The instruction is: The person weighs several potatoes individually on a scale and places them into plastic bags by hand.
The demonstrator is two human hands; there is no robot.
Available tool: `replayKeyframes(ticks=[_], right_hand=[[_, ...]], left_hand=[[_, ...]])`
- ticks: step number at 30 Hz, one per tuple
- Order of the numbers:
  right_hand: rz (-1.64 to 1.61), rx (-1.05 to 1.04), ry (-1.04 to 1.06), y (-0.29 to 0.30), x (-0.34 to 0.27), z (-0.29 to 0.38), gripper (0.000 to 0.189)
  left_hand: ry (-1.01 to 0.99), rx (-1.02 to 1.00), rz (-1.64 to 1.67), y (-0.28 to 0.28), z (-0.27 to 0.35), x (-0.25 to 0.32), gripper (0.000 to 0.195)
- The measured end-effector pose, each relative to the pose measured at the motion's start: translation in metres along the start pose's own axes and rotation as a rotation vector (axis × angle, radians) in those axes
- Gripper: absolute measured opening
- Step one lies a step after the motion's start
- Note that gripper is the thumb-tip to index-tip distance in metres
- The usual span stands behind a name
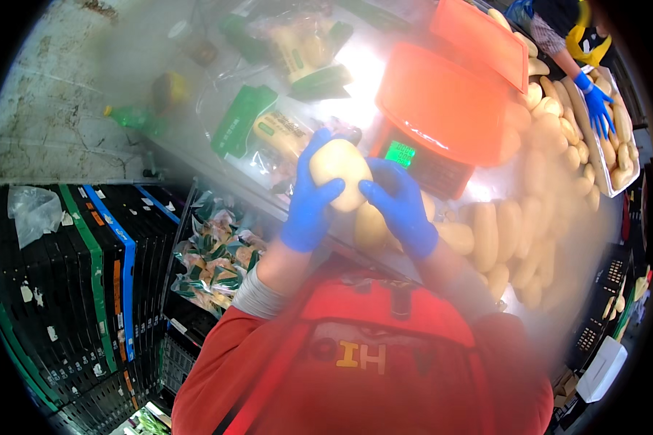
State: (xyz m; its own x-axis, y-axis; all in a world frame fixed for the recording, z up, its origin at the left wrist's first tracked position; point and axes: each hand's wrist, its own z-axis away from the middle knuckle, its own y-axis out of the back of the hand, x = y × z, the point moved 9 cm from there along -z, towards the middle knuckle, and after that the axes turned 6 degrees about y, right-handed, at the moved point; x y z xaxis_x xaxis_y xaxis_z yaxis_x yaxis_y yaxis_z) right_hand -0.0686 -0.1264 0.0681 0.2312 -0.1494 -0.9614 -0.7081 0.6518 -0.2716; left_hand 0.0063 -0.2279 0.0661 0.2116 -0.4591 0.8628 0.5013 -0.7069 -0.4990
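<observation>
Both of my hands wear blue gloves and hold one pale yellow vegetable, which looks like a peeled squash or potato. My left hand grips it from the left, thumb on its front. My right hand touches its right side with the thumb; its other fingers are partly hidden. Behind my right hand stands an orange scale with a lit green display. More pale, oblong vegetables lie on the table to the right. Packed bags of produce with green labels lie beyond my left hand.
Stacked black crates stand at the left, beside a crate of bagged produce. A green bottle lies at the upper left. At the upper right, a co-worker's gloved hand reaches over a white tray of vegetables. Haze blurs parts of the view.
</observation>
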Motion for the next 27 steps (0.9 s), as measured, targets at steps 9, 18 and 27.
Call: replayKeyframes(ticks=[9,18,27], right_hand=[[0.307,0.041,0.262,0.018,-0.006,-0.004,0.033],[0.478,-0.527,0.003,-0.003,0.019,0.008,0.059],[1.023,-0.495,-0.102,0.001,0.078,-0.033,0.073]], left_hand=[[0.213,0.064,0.4,0.012,0.005,-0.037,0.056],[0.718,0.018,0.036,0.042,0.06,-0.073,0.067],[0.448,0.703,-0.178,0.198,0.02,-0.06,0.019]])
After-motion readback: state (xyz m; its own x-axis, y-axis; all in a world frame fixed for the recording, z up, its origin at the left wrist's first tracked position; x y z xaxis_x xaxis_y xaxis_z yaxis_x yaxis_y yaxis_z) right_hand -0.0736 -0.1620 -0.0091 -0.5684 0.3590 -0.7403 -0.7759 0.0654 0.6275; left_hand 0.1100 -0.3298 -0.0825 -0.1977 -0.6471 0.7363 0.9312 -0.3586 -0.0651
